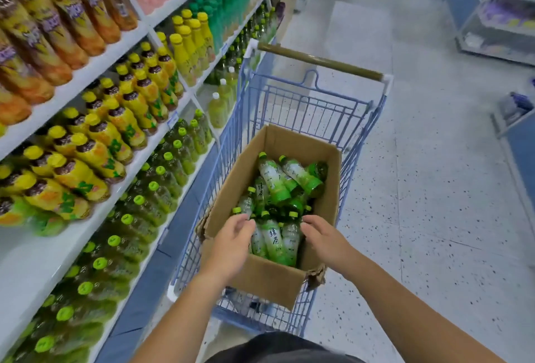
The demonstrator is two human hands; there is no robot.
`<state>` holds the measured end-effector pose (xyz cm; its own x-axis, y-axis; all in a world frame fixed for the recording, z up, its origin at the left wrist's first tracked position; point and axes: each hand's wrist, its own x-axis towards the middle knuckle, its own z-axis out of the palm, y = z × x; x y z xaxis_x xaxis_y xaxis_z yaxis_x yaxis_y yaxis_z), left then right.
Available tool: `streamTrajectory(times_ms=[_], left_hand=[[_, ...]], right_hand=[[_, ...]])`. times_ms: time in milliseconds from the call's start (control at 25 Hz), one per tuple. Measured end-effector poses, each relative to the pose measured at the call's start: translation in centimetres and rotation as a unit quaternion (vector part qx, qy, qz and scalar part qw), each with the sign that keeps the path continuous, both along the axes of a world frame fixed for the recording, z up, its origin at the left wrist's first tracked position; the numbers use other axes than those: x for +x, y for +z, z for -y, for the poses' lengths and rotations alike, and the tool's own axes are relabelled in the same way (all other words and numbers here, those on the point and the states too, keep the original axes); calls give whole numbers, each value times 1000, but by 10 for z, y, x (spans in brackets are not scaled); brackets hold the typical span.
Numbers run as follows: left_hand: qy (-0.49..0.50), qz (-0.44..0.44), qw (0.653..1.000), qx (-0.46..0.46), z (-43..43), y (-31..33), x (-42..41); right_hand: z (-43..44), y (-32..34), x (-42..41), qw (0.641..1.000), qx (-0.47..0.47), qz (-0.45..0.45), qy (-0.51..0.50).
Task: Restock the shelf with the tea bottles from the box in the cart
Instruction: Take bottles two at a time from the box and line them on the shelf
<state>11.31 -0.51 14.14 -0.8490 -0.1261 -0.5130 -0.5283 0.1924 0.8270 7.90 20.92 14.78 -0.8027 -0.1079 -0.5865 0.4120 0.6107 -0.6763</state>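
Note:
An open cardboard box (pixel 328 203) stands in a blue wire cart (pixel 307 108) and holds several green tea bottles (pixel 275 180) with lime caps, lying jumbled. Both hands reach into the near end of the box. My left hand (pixel 231 239) hovers over the bottles at the left, fingers loosely curled. My right hand (pixel 322 236) reaches from the right, with its fingertips at a bottle (pixel 291 239). Neither hand plainly grips one. The white shelf (pixel 26 264) on the left carries rows of similar lime-capped bottles (pixel 127 219) on its lower level.
Upper shelf levels hold yellow-capped bottles (pixel 95 157) and other drinks. A bare stretch of white shelf board lies at the near left. The cart's brown handle (pixel 318 59) points away down the speckled aisle floor (pixel 434 189). More shelving stands at the right.

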Motion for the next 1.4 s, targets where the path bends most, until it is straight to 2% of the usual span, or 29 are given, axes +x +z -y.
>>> streamTrajectory(times_ms=[200,400,600,880,1080,1200,1400], left_hand=[[-90,35,995,-5,10,-32,-73],[-120,80,989,-29,6,-96,-142],[-108,107,986,-70,-25,-184,-200],[-4,96,992,-85,-73,-239,-259],[38,113,986,-118,-83,-255,-271],[33,108,988,-110,-77,-261,-266],[25,109,991,-67,-64,-258,-258]], right_hand=[[6,-19,-46,997,64,11,-43],[7,-69,-125,991,135,9,19],[-6,-149,-199,961,266,-66,32],[-24,-206,-240,946,322,-19,22],[-28,-217,-255,969,234,73,-24],[-29,-214,-264,977,130,141,-90],[-27,-218,-272,947,-41,290,-133]])
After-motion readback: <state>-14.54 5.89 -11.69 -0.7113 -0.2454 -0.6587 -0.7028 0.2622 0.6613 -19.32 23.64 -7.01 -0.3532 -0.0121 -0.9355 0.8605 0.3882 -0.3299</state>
